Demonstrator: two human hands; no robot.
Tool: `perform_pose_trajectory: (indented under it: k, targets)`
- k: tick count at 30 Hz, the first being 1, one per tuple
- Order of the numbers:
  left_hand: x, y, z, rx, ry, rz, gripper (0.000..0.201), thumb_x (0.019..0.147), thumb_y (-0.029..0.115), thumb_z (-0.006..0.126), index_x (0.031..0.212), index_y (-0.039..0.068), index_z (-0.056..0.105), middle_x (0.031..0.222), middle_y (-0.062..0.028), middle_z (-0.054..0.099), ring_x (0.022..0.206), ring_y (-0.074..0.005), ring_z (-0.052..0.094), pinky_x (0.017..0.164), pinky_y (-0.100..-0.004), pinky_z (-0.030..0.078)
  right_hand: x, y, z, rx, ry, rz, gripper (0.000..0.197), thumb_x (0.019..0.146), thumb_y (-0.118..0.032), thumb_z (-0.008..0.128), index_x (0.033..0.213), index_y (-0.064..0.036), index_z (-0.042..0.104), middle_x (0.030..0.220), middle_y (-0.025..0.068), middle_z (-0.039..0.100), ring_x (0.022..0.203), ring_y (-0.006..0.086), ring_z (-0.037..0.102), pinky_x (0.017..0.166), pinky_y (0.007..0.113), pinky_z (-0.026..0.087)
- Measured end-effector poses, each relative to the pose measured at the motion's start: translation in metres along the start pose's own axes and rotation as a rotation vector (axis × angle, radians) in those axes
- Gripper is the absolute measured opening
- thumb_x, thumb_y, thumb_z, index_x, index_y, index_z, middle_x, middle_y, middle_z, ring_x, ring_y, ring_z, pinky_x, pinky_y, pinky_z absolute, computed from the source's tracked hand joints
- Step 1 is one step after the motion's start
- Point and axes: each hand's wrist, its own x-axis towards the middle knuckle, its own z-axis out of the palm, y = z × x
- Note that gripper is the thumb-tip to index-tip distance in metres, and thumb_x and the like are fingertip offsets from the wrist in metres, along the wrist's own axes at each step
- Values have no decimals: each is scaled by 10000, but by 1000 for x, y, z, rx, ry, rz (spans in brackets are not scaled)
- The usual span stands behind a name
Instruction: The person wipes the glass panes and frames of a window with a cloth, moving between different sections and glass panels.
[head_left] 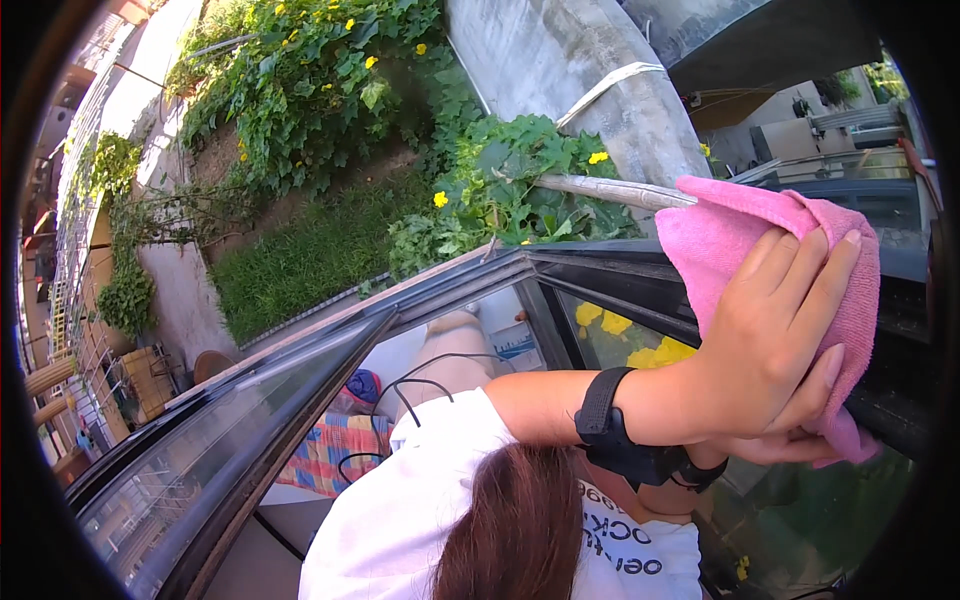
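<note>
My left hand (775,345) lies flat on a pink cloth (720,225) and presses it against the upper right part of a dark-framed window (600,262). The fingers point up and to the right, and the cloth wraps around under the palm. A black band (603,412) sits on that wrist, and the forearm comes in from the left. The glass pane (250,430) reflects a person in a white shirt (400,510) with brown hair. My right hand is out of view.
Beyond the window lies a garden with leafy vines and yellow flowers (320,80), a grass patch (300,260), a grey concrete wall (570,70) and a pale pole (610,188). Railings and wooden furniture (100,380) stand at far left.
</note>
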Motion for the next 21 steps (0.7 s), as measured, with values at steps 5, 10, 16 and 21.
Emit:
perform_pose_trajectory:
  k: [5,10,16,21]
  targets:
    - [-12,-9,4,215,-49,17,724,594,146,528,1204,-123,246,1015,-281,356,870,-403,372,822,-453,290,6,-1,-7,49,-69,24,926,714,-4,602,1280,-18,-131,1272,240,181,1083,322,382,910,432,320]
    - [-34,-29,-10,294,-126,-105,703,626,136,521,1217,-101,223,1042,-273,357,916,-409,358,857,-456,261,-15,-1,9,103,-184,67,935,716,13,603,1276,-11,-146,1271,248,182,1084,329,384,915,432,319]
    - [-46,-44,-35,267,-236,-217,554,725,154,462,1202,-49,266,1127,-245,374,1014,-398,358,906,-428,250,-38,0,21,229,-146,165,917,693,32,604,1267,21,-111,1287,270,115,1156,358,290,946,451,262]
    - [-19,-17,-44,-14,-367,-198,512,785,202,392,1223,-40,282,1231,-222,336,1178,-357,282,988,-384,176,-12,-8,0,140,-121,127,820,715,21,587,1279,49,-8,1287,245,152,1164,303,291,974,380,224]
